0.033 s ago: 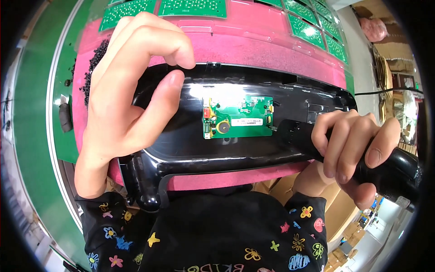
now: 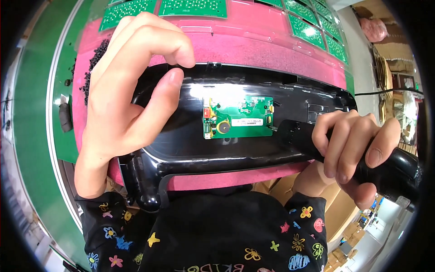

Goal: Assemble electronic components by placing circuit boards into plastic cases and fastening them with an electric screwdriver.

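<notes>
A long black plastic housing (image 2: 235,152) lies with its hollow inside up in front of me. A green circuit board (image 2: 249,132) with a round buzzer-like part and a white label sits in its middle. My right hand (image 2: 349,143) is wrapped round a black electric screwdriver (image 2: 297,136), whose tip points left at the board's lower right edge; I cannot see the screw under it. Over the housing's left end is my left hand (image 2: 120,86), index finger and thumb curved toward each other with a gap between their tips and nothing visible in them.
A pink mat (image 2: 253,43) lies under the housing. Clear plastic trays with several green boards (image 2: 192,8) stand at the far side. A heap of small black parts (image 2: 96,56) is beyond my left hand. A dark grey piece (image 2: 65,117) lies at the left.
Hardly anything differs. My left hand has shifted very slightly; the screwdriver, board and housing stay in place.
</notes>
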Demonstrator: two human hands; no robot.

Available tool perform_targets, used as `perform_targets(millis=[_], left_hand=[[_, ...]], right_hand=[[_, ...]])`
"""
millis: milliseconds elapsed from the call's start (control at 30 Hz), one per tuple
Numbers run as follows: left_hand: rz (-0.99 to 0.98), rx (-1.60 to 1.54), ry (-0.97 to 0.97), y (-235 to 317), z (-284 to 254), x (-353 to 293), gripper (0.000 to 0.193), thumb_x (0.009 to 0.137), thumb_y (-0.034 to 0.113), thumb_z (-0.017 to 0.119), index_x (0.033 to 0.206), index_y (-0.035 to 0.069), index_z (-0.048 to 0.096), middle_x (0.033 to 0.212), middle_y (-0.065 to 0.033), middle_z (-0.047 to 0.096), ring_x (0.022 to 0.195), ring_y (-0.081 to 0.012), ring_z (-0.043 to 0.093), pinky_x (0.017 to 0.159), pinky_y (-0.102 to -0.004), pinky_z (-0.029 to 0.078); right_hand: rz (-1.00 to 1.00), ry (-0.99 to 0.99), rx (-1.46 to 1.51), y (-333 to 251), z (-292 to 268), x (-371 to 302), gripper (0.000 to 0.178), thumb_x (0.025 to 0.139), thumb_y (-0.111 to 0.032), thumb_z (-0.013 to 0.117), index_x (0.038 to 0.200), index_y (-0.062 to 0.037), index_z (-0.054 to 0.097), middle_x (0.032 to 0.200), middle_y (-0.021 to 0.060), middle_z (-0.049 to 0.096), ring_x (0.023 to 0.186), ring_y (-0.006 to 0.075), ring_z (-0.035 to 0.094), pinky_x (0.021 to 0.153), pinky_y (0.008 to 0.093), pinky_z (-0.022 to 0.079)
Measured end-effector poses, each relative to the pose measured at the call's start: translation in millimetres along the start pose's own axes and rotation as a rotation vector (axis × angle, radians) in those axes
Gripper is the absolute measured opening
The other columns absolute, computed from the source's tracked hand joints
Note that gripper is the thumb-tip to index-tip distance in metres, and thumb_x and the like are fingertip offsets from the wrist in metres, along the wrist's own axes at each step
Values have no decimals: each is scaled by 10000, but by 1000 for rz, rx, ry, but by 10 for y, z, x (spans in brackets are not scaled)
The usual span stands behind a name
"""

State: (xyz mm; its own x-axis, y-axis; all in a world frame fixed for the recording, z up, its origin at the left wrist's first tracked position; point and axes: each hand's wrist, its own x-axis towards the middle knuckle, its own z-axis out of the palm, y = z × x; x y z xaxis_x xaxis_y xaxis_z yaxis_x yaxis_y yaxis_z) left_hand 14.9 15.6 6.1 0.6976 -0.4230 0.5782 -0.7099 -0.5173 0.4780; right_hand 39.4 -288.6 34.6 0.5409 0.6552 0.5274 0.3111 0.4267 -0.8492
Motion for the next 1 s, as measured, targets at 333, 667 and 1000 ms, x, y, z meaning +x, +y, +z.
perform_targets(millis=[333, 667, 1000], left_hand=[[-29, 24, 55, 38, -34, -1, 161, 782, -90, 561, 928, -37, 602, 881, -122, 630, 825, -266, 576, 806, -374, 469], [-192, 127, -30, 0, 14, -86, 162, 821, -13, 629, 982, -37, 631, 941, -142, 658, 897, -315, 643, 821, -371, 505], [-208, 230, -144, 114, 12, -118, 248, 805, 97, 702, 1037, 31, 640, 903, -132, 610, 858, -346, 615, 754, -419, 511]], right_hand=[[89, 112, -4, 58, 193, 103, 358, 844, -268, 767, 1009, -147, 474, 603, -89, 542, 454, 45, 516, 551, 233, 369], [78, 162, 9, 122, 268, 127, 355, 836, -288, 774, 997, -145, 492, 568, -83, 525, 430, 56, 497, 525, 243, 345], [74, 398, 298, 37, 232, 83, 345, 874, -295, 708, 1018, -118, 449, 629, -63, 487, 476, 64, 439, 615, 270, 365]])
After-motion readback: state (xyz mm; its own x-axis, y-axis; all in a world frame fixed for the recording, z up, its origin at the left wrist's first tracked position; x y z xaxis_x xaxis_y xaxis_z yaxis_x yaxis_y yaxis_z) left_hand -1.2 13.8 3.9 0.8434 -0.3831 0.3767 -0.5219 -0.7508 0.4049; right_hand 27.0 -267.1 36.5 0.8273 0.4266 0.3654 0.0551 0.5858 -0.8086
